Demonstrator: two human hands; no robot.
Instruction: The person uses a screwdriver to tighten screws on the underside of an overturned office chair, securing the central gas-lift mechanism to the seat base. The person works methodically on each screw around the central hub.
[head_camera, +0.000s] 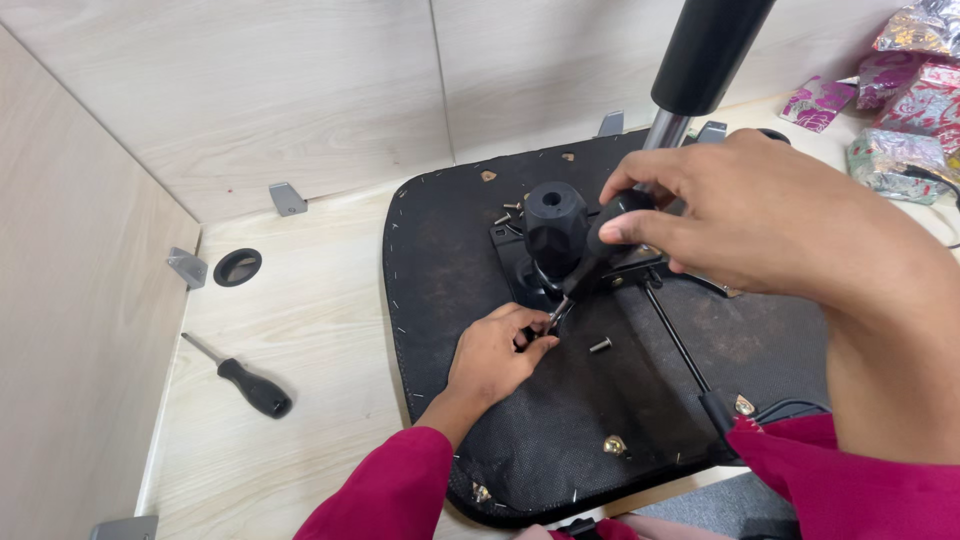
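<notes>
Spare screwdriver (250, 383) idle on bench (300, 310) at left. Left hand (492, 355): fingers pinched shut on bolt at driver tip, upon upturned seat base (450, 270). Right hand (735, 215): fingers closed around screwdriver handle (612, 222). Advisable: shaft held square, bolt steadied until threads bite.

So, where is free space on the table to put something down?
Bare table lies between the black ring, the spare screwdriver and the seat underside. It is crowded around the mechanism, where both hands and loose screws are.
</notes>
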